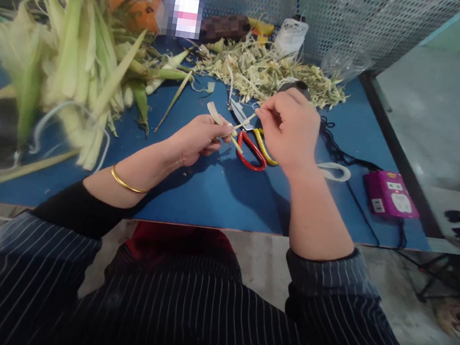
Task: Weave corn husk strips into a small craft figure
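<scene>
My left hand (202,139) pinches a pale strip of husk (214,112) near the middle of the blue table. Between thumb and fingertips of my right hand (290,125) is the end of a thin strip (245,122) that runs across to my left fingers. Just beneath and between both hands lie scissors (252,151) with one red and one yellow handle, their blades partly open. Behind the hands spreads a heap of cut husk pieces (245,66). A dark round object (296,86) shows partly behind my right hand.
Large green corn husks (75,53) cover the left of the blue table (209,198). A purple box (392,194) with black cords stands at the right. A white loop (335,172) lies beside my right wrist. Perforated metal mesh (354,18) rises behind.
</scene>
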Motion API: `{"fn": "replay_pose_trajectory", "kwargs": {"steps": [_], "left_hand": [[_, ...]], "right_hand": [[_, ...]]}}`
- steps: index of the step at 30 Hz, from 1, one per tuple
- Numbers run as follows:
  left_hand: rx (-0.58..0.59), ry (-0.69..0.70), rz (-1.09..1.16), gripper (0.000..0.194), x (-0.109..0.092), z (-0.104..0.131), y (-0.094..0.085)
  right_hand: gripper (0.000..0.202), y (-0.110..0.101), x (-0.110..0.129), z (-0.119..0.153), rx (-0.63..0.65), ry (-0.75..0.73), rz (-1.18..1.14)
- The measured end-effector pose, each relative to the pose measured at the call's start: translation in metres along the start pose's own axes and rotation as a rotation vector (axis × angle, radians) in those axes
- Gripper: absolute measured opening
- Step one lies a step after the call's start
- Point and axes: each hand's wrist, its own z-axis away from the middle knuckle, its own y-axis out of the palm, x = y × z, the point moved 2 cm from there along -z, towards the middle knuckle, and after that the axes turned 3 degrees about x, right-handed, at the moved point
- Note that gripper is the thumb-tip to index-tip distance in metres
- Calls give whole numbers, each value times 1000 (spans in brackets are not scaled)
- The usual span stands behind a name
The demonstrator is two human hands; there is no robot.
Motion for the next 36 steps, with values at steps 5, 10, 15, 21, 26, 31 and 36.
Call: {"fn": "replay_pose_trajectory", "kwargs": {"steps": [5, 10, 15, 21, 26, 31, 36], "left_hand": [[-2, 48, -62, 13, -1, 2, 0], [79, 86, -95, 9, -4, 5, 1], [182, 94, -53, 9, -6, 7, 1], [202, 143, -1, 12, -9, 8, 2], [-30, 279, 7, 13, -11, 2, -4], [-254, 407, -165, 12, -7, -8, -13], [-210, 464, -405, 11, -2, -11, -14]], "right_hand": [[14, 1, -3, -1, 6, -11, -18], [17, 3, -7, -5, 63, 75, -180], [24, 8, -18, -7, 229, 316, -616], [25, 24, -17, -4, 297, 470, -811], [21, 30, -7, -2, 225, 346, -532], [14, 25, 10, 1, 96, -78, -87], [20, 21, 18, 4, 86, -250, 34]]}}
